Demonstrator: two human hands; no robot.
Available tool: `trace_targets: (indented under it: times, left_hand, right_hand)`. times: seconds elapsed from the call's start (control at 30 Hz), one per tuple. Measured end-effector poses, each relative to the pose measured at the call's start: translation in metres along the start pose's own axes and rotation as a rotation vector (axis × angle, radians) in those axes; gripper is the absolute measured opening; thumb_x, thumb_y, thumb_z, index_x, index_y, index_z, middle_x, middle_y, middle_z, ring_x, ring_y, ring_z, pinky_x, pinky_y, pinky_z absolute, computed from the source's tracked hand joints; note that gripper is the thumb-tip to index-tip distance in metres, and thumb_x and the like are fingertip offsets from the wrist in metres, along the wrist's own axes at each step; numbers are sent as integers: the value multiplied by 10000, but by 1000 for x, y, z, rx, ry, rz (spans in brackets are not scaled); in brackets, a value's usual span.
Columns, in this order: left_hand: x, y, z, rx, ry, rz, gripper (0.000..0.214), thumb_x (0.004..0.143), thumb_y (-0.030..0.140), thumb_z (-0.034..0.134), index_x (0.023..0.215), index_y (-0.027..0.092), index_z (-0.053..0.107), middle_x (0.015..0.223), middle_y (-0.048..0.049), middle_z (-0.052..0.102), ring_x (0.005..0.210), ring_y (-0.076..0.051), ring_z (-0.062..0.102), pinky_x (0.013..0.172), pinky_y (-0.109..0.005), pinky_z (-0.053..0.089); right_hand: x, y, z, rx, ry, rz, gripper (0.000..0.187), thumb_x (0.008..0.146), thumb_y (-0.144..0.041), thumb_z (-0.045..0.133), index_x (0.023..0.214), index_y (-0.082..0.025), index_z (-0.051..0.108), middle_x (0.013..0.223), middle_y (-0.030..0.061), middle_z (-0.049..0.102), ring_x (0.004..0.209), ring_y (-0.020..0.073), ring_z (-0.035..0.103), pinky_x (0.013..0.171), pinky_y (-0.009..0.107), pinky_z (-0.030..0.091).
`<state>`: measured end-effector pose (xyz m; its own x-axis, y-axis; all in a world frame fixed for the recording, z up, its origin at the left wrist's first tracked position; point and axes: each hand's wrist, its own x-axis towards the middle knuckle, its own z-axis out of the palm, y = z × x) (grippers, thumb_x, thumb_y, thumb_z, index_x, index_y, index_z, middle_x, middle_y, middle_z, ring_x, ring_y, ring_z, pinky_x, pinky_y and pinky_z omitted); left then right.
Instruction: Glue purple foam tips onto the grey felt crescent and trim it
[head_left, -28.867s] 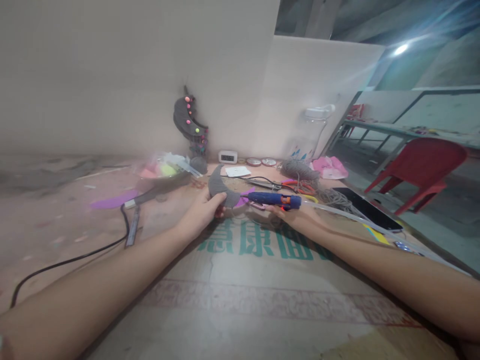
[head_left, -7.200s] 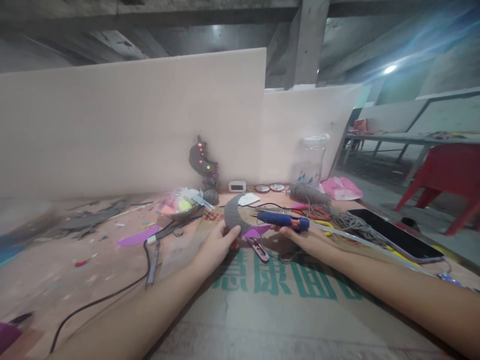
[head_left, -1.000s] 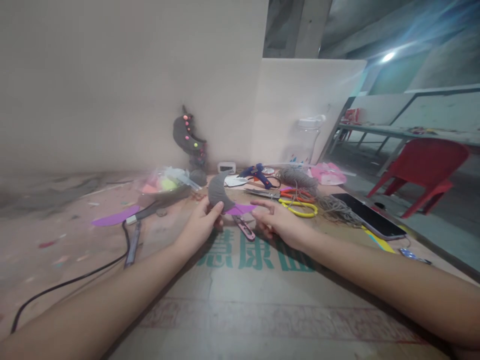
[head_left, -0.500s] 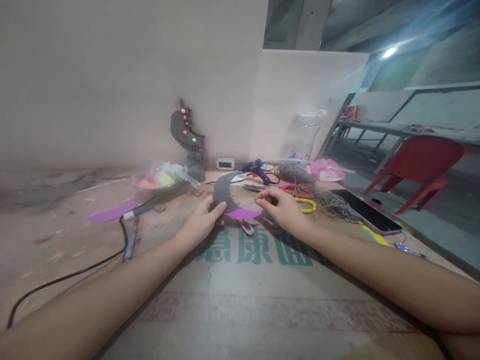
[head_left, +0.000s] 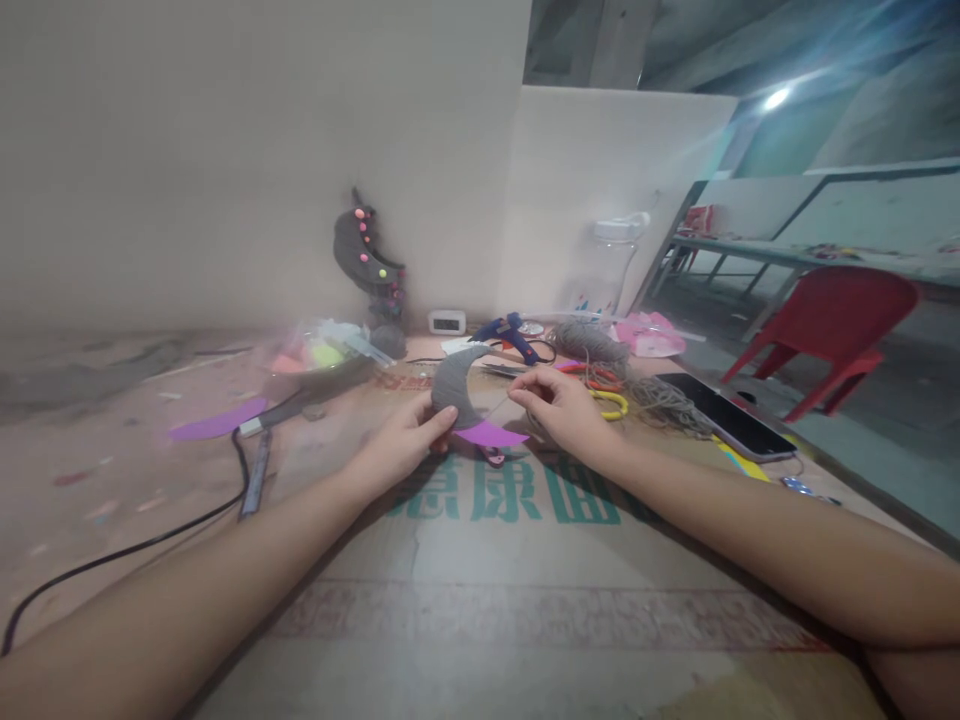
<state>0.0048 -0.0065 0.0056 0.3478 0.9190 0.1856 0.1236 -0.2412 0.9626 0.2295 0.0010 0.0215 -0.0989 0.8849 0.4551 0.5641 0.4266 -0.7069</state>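
My left hand (head_left: 411,437) grips a crescent (head_left: 451,388) by its outer edge, thumb on the front. Grey yarn is wound over most of the crescent, and its lower tip shows bare purple (head_left: 491,434). From that tip a strand of grey yarn (head_left: 496,405) runs taut to my right hand (head_left: 556,405), whose thumb and forefinger pinch it. A pink clip-like object (head_left: 492,457) lies under the crescent, partly hidden. Behind my right hand are scissors with yellow and orange handles (head_left: 613,404) and a loose heap of grey yarn (head_left: 667,402).
A blue glue gun (head_left: 508,336), a small clock (head_left: 447,322), a clear bottle (head_left: 611,265) and a phone (head_left: 724,415) stand or lie around the cardboard (head_left: 450,630). A decorated grey crescent (head_left: 364,250) leans at the wall. Left are a purple piece (head_left: 217,418) and a black cable (head_left: 135,545).
The crescent has tilted slightly, and its purple tip now points a little further right. My right hand still pinches the strand; the whole view has shifted slightly.
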Motion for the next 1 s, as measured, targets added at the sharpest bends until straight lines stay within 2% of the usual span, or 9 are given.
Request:
trace_targets:
  times: [0.27,0.53,0.63,0.7,0.8,0.9,1.0]
  left_hand:
    - [-1,4,1,19,-28,19,289,804,466,604,785,181,558,629,22,520,541,-108,451,519,-226,350]
    - [-2,6,0,10,-66,20,305,797,484,608,752,187,554,593,23,518,527,-111,438,510,-231,335]
    - [-2,6,0,29,-53,18,306,807,479,603,745,185,544,598,23,515,540,-111,445,524,-231,334]
    - [-1,4,0,33,-41,10,302,819,472,593,750,184,534,600,26,509,544,-108,445,529,-230,331]
    - [0,1,-1,-1,-27,-7,295,830,466,581,775,183,521,608,36,495,539,-102,443,526,-227,326]
    - [-1,1,-1,-33,-15,-28,286,831,459,582,826,179,525,639,42,498,544,-95,446,530,-223,332]
    - [-2,2,-1,-43,-21,-36,281,835,448,583,864,173,530,657,44,497,555,-92,443,542,-221,338]
  right_hand:
    - [0,-3,-1,0,2,13,150,786,-345,602,775,-203,651,631,-19,512,595,136,445,591,267,366]
    - [0,0,0,3,25,-18,152,807,-340,596,801,-201,658,702,-3,583,640,140,493,624,268,403]
    - [0,6,3,4,-32,-68,150,821,-300,582,882,-191,664,843,23,640,691,142,534,672,280,434]
    - [-1,8,4,5,-58,-73,241,812,-250,583,1037,-192,646,901,33,642,674,134,532,660,283,443]
    - [-5,5,3,86,-55,-42,414,833,-221,561,1246,-206,548,810,14,614,582,117,484,565,257,426]
    - [-11,-3,1,233,-125,-32,402,873,-234,524,1275,-217,528,843,20,632,518,86,435,488,223,398]
    - [-15,-8,4,370,-276,-11,369,866,-238,542,1234,-222,555,1108,61,653,561,73,493,485,212,435]
